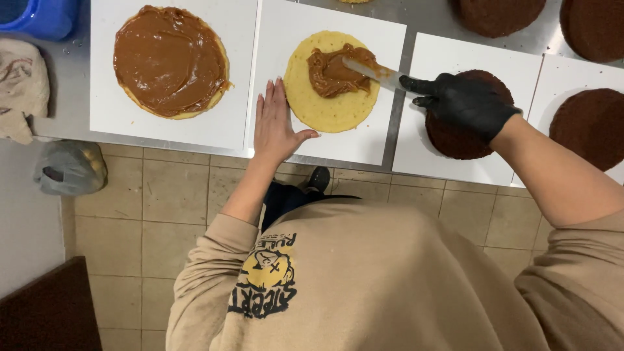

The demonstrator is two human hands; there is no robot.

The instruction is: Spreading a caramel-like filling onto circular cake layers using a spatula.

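Note:
My right hand [463,104], in a black glove, grips a metal spatula [372,73] whose blade lies in a dollop of brown caramel spread [333,73] on a round yellow cake layer [331,107]. The layer sits on a white square board [364,140]. My bare left hand [274,123] rests flat, fingers apart, on that board just left of the layer. Under my right wrist lies a dark chocolate layer [448,140] on its own white board [416,153].
At the left, a yellow layer fully covered in caramel [170,60] rests on a white board [110,110]. More chocolate layers [588,127] sit at the right and back. A blue container [39,18], a cloth [19,88] and a grey bag [70,168] are far left. Tiled floor lies below the steel table [429,19].

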